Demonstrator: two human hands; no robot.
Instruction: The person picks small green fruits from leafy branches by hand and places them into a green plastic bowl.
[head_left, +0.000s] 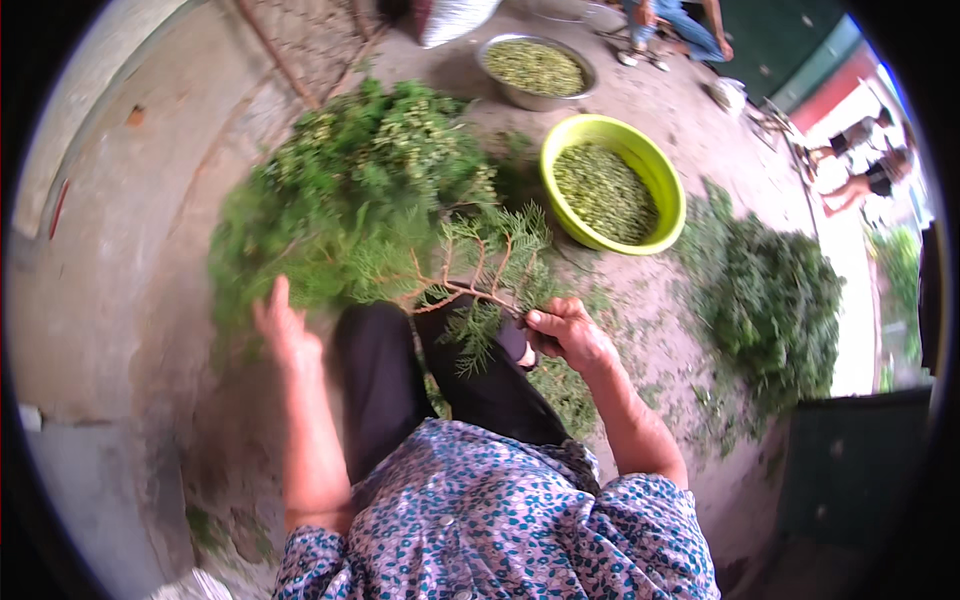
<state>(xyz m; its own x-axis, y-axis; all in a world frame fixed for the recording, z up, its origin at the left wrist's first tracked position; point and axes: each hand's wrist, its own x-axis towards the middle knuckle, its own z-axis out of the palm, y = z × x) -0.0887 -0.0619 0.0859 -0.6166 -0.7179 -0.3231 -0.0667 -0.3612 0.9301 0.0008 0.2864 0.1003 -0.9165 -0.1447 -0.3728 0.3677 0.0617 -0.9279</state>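
Over a leaf-strewn floor [640,305], the head view shows the right hand [572,335] pinching a leafy branch [468,290] above the knees [372,345]. The left hand [288,328] (blurred) has fingers loosely apart beside a green heap [365,165]. A yellow-green basin [672,212] and metal bowl [545,102] stand beyond; a darker heap [770,290] lies right.

Pale floor [690,130] around me. On it: one heap of leafy green branches [370,150], far left; one yellow-green basin [667,195], right of my heap; one metal basin [543,102], farther; one dark green pile [770,290], right; green scraps [565,395], near.
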